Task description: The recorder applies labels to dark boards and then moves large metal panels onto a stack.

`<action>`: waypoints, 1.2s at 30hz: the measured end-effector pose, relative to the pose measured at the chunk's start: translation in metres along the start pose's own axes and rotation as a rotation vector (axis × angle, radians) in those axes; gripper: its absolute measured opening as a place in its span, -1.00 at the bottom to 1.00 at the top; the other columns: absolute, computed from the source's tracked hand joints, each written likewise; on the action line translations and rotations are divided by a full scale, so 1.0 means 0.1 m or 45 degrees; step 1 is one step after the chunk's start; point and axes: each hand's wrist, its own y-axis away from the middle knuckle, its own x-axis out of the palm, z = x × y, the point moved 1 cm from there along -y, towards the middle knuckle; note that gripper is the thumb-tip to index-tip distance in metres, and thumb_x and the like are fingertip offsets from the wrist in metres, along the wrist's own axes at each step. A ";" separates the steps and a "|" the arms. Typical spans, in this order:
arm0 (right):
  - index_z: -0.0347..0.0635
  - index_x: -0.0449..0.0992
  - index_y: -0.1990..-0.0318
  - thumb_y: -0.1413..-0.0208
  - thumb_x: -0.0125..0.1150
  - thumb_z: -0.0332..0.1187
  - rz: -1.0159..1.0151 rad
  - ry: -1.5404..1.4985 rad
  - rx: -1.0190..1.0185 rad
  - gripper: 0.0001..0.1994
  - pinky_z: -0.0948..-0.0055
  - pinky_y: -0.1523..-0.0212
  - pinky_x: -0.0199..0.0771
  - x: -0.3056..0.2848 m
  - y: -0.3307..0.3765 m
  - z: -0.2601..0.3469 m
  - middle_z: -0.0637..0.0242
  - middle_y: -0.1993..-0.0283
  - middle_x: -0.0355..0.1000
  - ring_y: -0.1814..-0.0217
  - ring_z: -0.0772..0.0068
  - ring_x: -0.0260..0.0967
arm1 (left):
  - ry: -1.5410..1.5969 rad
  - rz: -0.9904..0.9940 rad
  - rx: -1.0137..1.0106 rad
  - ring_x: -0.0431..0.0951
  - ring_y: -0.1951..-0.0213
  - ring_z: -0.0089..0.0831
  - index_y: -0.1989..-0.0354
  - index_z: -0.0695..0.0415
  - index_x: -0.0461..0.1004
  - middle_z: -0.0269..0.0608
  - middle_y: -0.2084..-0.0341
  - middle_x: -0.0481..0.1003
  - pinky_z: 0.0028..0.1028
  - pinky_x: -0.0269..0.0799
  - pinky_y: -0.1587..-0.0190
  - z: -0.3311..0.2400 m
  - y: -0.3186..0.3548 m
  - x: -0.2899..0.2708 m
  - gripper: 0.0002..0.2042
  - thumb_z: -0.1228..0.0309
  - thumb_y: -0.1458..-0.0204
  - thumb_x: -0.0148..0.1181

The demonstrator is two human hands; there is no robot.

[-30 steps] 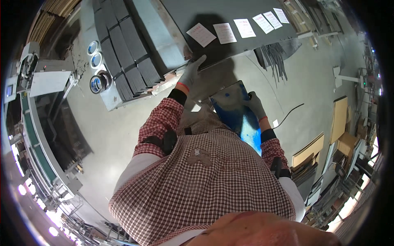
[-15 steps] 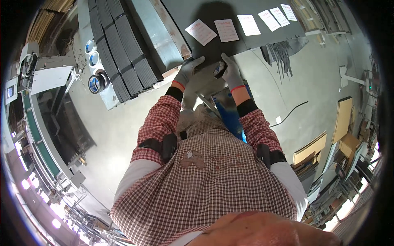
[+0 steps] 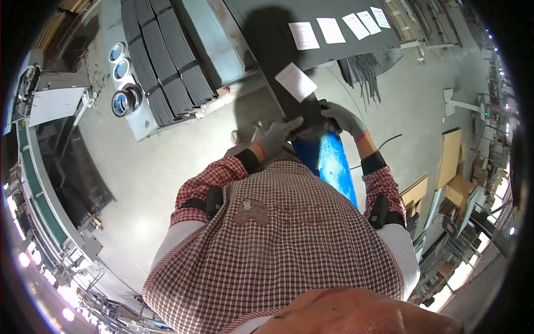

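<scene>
A dark grey board strip (image 3: 296, 110) reaches from the table toward my waist, and a white paper slip (image 3: 296, 82) lies slantwise on it. At its near left corner my gloved left hand (image 3: 278, 136) is closed on the edge, fingers pointing right. My gloved right hand (image 3: 346, 119) curls round the near right edge. A small dark thing shows by its fingertips; I cannot make out what it is. Beyond my hands, more white slips (image 3: 331, 30) lie in a row on the dark grey sheets (image 3: 278, 19).
Strapped stacks of dark grey strips (image 3: 167, 61) stand on the left bench, with tape rolls (image 3: 123, 103) beside them. A blue surface (image 3: 336, 167) is below my right hand. Thin dark strips (image 3: 367, 75) hang off the table's right side. Cardboard sheets (image 3: 448, 158) lean at the right.
One strip with its slip has come toward me and turned away from the table sheets. Both hands have moved nearer my body and to the right.
</scene>
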 end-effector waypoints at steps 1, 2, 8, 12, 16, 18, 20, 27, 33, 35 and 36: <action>-0.24 0.38 0.13 -0.01 0.10 -0.27 0.024 0.136 -0.126 -0.70 0.53 0.63 0.30 -0.09 -0.02 -0.32 0.29 0.42 0.37 0.63 0.54 0.28 | -0.083 0.022 0.039 0.44 0.39 -0.53 0.16 0.27 0.45 -0.28 0.35 0.49 -0.51 0.38 0.38 0.09 0.03 0.10 -0.50 0.05 0.08 0.30; -0.24 0.38 0.13 -0.01 0.10 -0.27 0.033 0.148 -0.111 -0.70 0.53 0.63 0.30 -0.09 0.01 -0.27 0.29 0.42 0.37 0.63 0.54 0.28 | -0.583 0.031 0.092 0.44 0.47 -0.50 0.21 0.29 0.47 -0.24 0.40 0.50 -0.49 0.39 0.39 -0.11 0.17 0.11 -0.48 0.02 0.10 0.31; -0.30 0.36 -0.01 0.14 0.07 -0.40 -0.150 0.966 -0.123 -0.54 0.38 0.35 0.47 0.02 0.46 0.94 0.02 0.25 0.43 0.41 0.27 0.47 | -1.629 0.091 0.109 0.51 0.39 -0.45 0.03 0.35 0.36 -0.14 0.44 0.50 -0.46 0.43 0.29 -0.73 0.49 0.05 -0.39 0.13 0.16 0.35; -0.11 0.39 -0.08 0.11 0.09 -0.51 0.573 1.129 -0.853 -0.52 0.44 0.20 0.41 0.92 0.79 1.47 0.17 0.31 0.42 0.29 0.42 0.39 | -0.974 -0.150 0.675 0.52 0.38 -0.47 -0.05 0.34 0.30 -0.17 0.43 0.50 -0.47 0.44 0.27 -1.04 1.10 0.30 -0.41 0.33 0.16 0.34; -0.12 0.39 -0.09 0.12 0.14 -0.50 0.779 1.035 -0.610 -0.50 0.52 0.41 0.40 0.95 0.64 1.66 0.23 0.38 0.46 0.48 0.52 0.37 | -0.511 0.102 0.447 0.51 0.36 -0.50 -0.15 0.29 0.22 -0.19 0.31 0.49 -0.51 0.45 0.22 -1.10 1.04 0.29 -0.40 0.55 0.15 0.25; -0.17 0.45 -0.01 0.11 0.16 -0.47 0.678 0.856 -0.458 -0.58 0.55 0.50 0.35 0.66 0.49 1.70 0.26 0.47 0.43 0.53 0.55 0.34 | -0.342 0.081 0.241 0.52 0.35 -0.46 -0.13 0.29 0.26 -0.17 0.27 0.51 -0.55 0.45 0.27 -1.05 0.95 0.07 -0.44 0.59 0.14 0.21; -0.18 0.55 0.15 0.09 0.20 -0.40 0.426 1.090 0.035 -0.72 0.45 0.28 0.42 -0.03 0.06 1.42 0.18 0.34 0.51 0.34 0.41 0.44 | -0.592 -0.146 0.198 0.50 0.38 -0.53 -0.06 0.30 0.34 -0.23 0.42 0.49 -0.55 0.44 0.33 -0.90 0.70 -0.24 -0.53 0.53 0.11 0.20; -0.31 0.46 0.12 0.04 0.08 -0.40 0.147 0.828 -0.089 -0.70 0.37 0.27 0.46 -0.24 -1.16 -0.18 0.15 0.24 0.50 0.26 0.28 0.47 | -1.687 0.259 0.299 0.54 0.32 -0.37 0.14 0.15 0.53 -0.16 0.41 0.55 -0.42 0.42 0.24 0.20 -1.17 -0.85 -0.73 0.31 -0.03 0.10; -0.35 0.20 -0.16 0.05 0.24 -0.23 -1.002 0.740 -0.648 -0.37 0.36 0.07 0.41 0.34 -0.35 0.31 -0.06 0.06 0.40 0.07 0.17 0.42 | -1.629 0.278 0.364 0.54 0.19 -0.35 0.07 0.17 0.49 -0.17 0.22 0.55 -0.43 0.40 0.12 0.01 -1.03 -0.88 -0.72 0.35 -0.09 0.03; -0.24 0.02 -0.27 0.19 0.35 -0.07 -0.706 0.335 -0.367 -0.11 0.17 -0.03 0.34 0.90 -0.17 0.18 -0.13 -0.14 0.21 -0.11 0.02 0.28 | -1.381 0.195 0.342 0.53 0.15 -0.35 0.03 0.18 0.47 -0.17 0.17 0.54 -0.43 0.39 0.09 0.03 -0.88 -0.98 -0.71 0.37 -0.11 0.01; -0.18 -0.04 -0.30 0.27 0.37 0.02 -0.851 1.009 -0.322 0.00 0.07 -0.07 0.26 1.11 -0.11 0.24 -0.13 -0.22 0.08 -0.20 -0.05 0.15 | -1.260 0.171 0.323 0.53 0.13 -0.36 0.02 0.19 0.46 -0.17 0.15 0.53 -0.43 0.39 0.07 0.06 -0.78 -1.03 -0.71 0.38 -0.11 0.00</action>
